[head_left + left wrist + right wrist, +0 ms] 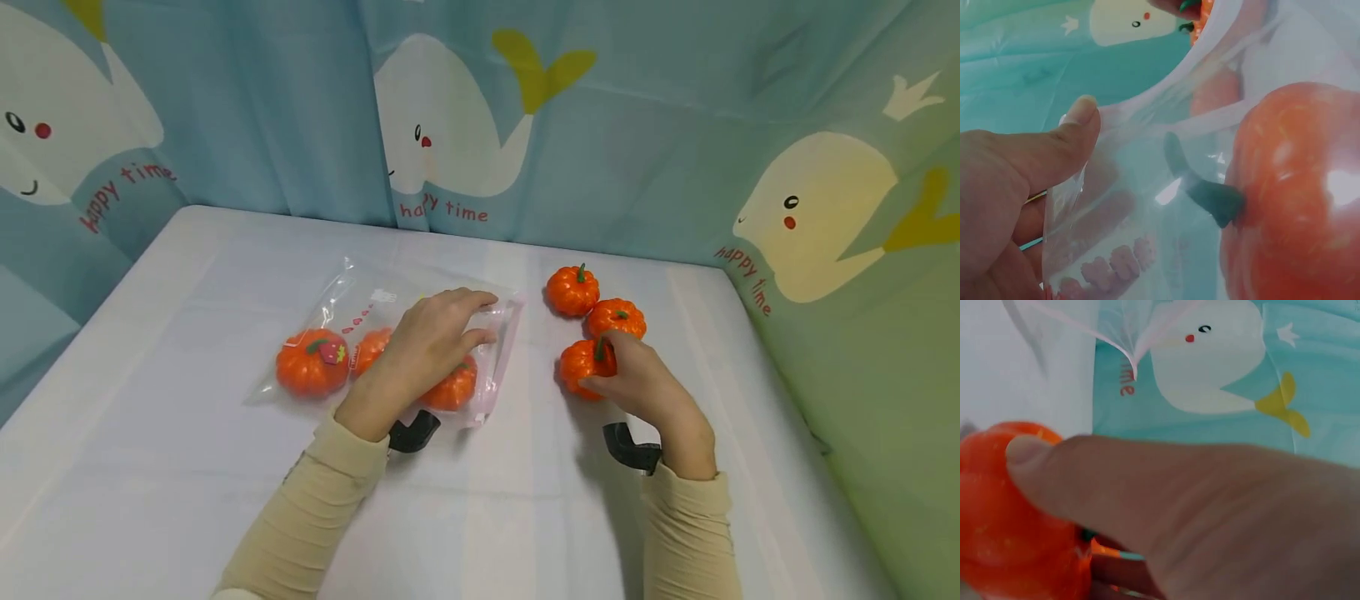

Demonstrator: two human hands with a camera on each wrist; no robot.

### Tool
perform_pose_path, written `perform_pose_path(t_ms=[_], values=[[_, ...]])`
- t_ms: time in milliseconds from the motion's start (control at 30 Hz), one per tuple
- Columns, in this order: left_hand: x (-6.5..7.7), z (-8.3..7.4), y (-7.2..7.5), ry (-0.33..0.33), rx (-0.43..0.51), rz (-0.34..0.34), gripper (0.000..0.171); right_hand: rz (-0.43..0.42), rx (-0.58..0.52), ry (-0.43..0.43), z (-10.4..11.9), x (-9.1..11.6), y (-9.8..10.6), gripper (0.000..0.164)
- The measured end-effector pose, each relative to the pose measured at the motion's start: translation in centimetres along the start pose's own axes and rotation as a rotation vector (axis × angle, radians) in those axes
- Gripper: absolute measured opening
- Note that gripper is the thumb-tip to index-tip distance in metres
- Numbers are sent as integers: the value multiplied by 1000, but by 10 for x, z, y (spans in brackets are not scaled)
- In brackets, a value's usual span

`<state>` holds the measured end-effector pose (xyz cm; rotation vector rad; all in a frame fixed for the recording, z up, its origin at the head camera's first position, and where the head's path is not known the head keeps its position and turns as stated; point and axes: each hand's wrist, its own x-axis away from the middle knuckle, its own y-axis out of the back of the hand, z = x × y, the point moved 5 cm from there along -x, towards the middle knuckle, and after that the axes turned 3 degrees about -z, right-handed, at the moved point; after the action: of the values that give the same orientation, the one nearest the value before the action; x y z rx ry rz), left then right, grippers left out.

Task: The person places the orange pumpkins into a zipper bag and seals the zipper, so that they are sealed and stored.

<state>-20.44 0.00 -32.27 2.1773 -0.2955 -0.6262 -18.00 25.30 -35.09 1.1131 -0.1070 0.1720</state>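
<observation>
A clear zip bag (333, 304) with a pink rim lies at the middle left in the head view, with several small orange pumpkins (303, 372) inside. My left hand (427, 337) reaches over it and holds the plastic near its mouth. In the left wrist view the thumb (1075, 128) lies at the bag's edge, fingers behind the film, and a green-stemmed pumpkin (1304, 187) shows inside. To the right, my right hand (648, 379) grips a loose pumpkin (579, 368) around its stem side. The right wrist view has the thumb (1079, 469) pressed against that pumpkin.
Two more loose pumpkins, one at the back (572, 293) and one beside it (622, 313), sit just beyond my right hand. A white cloth covers the table (465, 525). Curtains (300, 108) with whale prints hang behind its far edge and at the sides.
</observation>
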Motion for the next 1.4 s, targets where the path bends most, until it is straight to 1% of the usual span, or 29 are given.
perform_pose_path(t_ms=[67, 100, 200, 300, 433, 567, 633, 700, 833, 900, 1100, 1200, 1333, 1400], values=[[2, 0, 0, -14, 0, 14, 42, 0, -8, 40, 4, -1, -4, 51], [3, 0, 0, -20, -1, 22, 41, 6, -11, 52, 6, -1, -7, 53], [6, 1, 0, -27, -7, 54, 39, 28, -13, 86, 9, -1, -11, 62], [7, 1, 1, -32, -9, 79, 41, 32, -7, 100, 12, 0, -12, 70], [8, 0, 1, -33, -16, 92, 43, 21, -5, 132, 18, -2, -14, 67], [9, 1, -5, -32, -53, 114, 44, 12, 3, 159, 23, -5, -20, 65], [9, 2, -9, -41, -80, 120, 44, -8, -3, 185, 25, -6, -21, 65], [7, 1, -11, -56, -106, 114, 44, -45, -18, 231, 30, -7, -20, 65], [5, 0, -12, -85, -142, 87, 44, -131, -53, 342, 44, -8, -19, 66], [6, 0, -12, -88, -151, 80, 45, -163, -58, 372, 51, -7, -21, 68], [6, -1, -12, -85, -176, 79, 47, -218, -33, 403, 63, -10, -27, 71], [4, -1, -14, -79, -192, 99, 49, -252, -23, 420, 67, -11, -26, 71], [4, -1, -19, -64, -205, 137, 51, -250, -33, 423, 67, -15, -32, 70], [5, -1, -21, -68, -202, 146, 52, -247, -39, 423, 67, -17, -36, 70]])
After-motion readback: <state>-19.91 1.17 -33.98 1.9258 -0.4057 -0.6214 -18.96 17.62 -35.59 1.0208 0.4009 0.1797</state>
